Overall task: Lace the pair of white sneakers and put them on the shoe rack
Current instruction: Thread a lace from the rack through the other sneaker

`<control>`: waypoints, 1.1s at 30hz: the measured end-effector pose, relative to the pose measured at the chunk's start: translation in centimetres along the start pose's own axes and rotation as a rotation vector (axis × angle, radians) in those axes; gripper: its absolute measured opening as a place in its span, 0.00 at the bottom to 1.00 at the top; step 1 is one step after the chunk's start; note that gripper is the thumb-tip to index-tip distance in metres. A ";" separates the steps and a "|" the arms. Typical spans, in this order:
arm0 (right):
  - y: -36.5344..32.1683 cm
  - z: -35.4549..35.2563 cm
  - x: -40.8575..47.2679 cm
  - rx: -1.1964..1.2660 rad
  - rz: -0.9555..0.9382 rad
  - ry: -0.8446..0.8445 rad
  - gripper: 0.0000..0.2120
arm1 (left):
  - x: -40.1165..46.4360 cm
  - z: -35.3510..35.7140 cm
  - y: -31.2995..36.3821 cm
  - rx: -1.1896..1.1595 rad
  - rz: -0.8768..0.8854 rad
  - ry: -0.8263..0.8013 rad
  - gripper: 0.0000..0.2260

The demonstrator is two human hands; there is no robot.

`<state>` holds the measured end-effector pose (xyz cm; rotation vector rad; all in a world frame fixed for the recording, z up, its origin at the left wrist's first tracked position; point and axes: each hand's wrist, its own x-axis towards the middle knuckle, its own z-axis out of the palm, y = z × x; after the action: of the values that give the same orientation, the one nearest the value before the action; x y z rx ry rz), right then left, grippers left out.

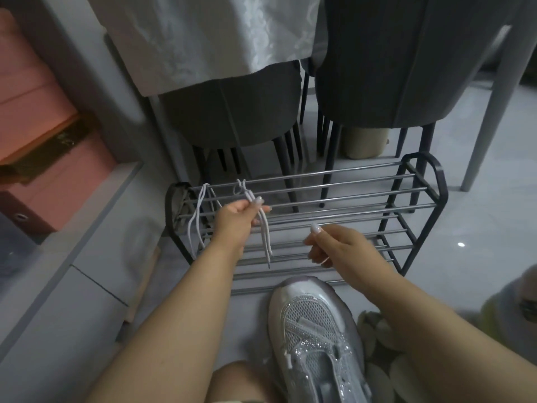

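A white sneaker point(316, 338) with a glittery mesh upper lies on the floor in front of me, toe toward the shoe rack point(418, 199), with no lace through its eyelets. My left hand point(236, 218) pinches a white shoelace point(264, 242) over the rack's top bars; its ends dangle below my fingers. A second white lace point(197, 219) hangs over the rack's left end. My right hand point(337, 245) hovers to the right above the rack's lower tier, fingers curled, holding nothing I can see. The other sneaker is not visible.
Two grey chairs point(232, 112) and a table with a white cloth point(209, 33) stand right behind the rack. Pink boxes point(43, 135) sit on the left beside a grey ledge. Slippers point(380, 341) lie by my right arm on the pale floor.
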<state>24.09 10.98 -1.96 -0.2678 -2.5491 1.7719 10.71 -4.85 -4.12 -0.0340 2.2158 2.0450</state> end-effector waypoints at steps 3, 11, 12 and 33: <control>-2.1 -0.3 -0.9 -0.032 -0.104 0.090 0.13 | -3.1 0.0 5.2 -0.031 0.161 -0.050 0.08; -7.9 -0.5 -4.5 -0.216 -0.352 0.103 0.11 | -12.5 0.6 13.3 -0.043 0.416 -0.153 0.09; -8.2 -0.8 -5.1 -0.224 -0.366 0.105 0.12 | -13.3 0.5 13.9 -0.041 0.433 -0.144 0.09; -10.2 -4.9 -13.1 0.035 -0.459 0.117 0.09 | -22.5 -3.3 18.9 -0.184 0.547 0.115 0.13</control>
<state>36.27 10.04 10.34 0.1951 -2.2585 1.5708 30.88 -8.14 17.27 0.5028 2.2789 2.5721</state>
